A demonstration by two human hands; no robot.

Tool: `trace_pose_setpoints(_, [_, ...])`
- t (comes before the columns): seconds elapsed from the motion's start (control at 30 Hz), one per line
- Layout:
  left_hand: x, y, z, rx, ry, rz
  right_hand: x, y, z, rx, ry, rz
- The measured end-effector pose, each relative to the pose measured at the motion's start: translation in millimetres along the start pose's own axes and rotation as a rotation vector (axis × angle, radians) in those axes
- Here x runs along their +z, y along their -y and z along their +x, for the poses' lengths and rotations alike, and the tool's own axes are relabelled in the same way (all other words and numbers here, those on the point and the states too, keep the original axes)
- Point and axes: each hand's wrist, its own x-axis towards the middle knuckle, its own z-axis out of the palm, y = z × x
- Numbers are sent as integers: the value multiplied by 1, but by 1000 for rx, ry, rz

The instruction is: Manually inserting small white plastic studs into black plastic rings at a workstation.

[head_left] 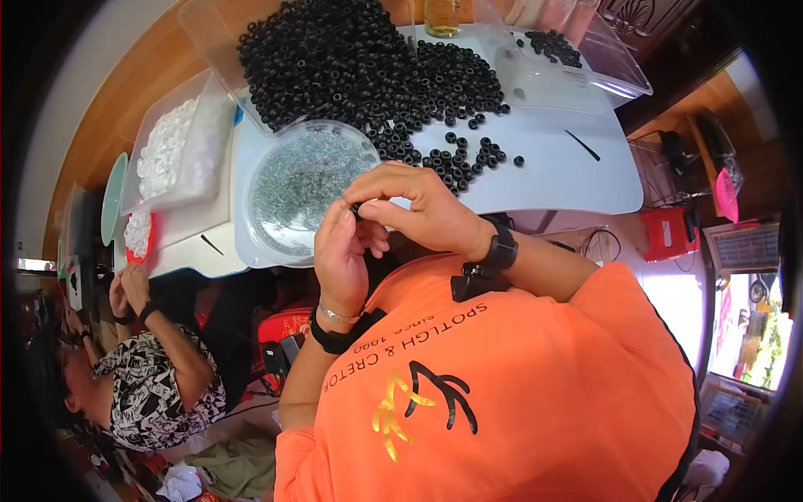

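Head view. White table (pixel 577 186) with a rounded corner at right. At its far side, a heap of glossy black rings (pixel 326 63) in a clear plastic bin, spilling out across the tabletop toward the person; loose ones lie nearest. Round clear tub (pixel 246 209) at the near edge, with a layer of tiny clear pieces (pixel 293 180) inside. To its left, a clear tray (pixel 219 125) of white rings (pixel 167 151). Slender black tool (pixel 583 145) lies at right, its long axis slanting from far left to near right. Jar (pixel 442 18) of amber liquid at the far edge. Room: wood panelling at left, red box (pixel 667 235) at right, bright opening beyond. Co-worker (pixel 159 385) in a black-and-white patterned top at left, hands raised near a red dish (pixel 139 236) of white pieces.

Item in work: small black piece (pixel 357 210), dark, mostly covered by fingers; visible part too small to confirm a ring shape. Position: at the meeting fingertips, in front of the tub's right side as seen. Left hand (pixel 341 263) points upward, fingertips pinching the piece; right hand (pixel 431 205) reaches in from the right, thumb and forefinger closed at it. Facing of the piece and its long axis: cannot tell.
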Motion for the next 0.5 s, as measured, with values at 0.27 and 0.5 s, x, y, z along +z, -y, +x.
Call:
trace_pose_setpoints(0.27, [2, -3, 0, -102, -20, -59, -2, 0, 3, -71, -82, -29])
trace_pose_setpoints(0.5, [6, -9, -1, -76, -7, -37, -63, 2, 22, -290, -263, -392])
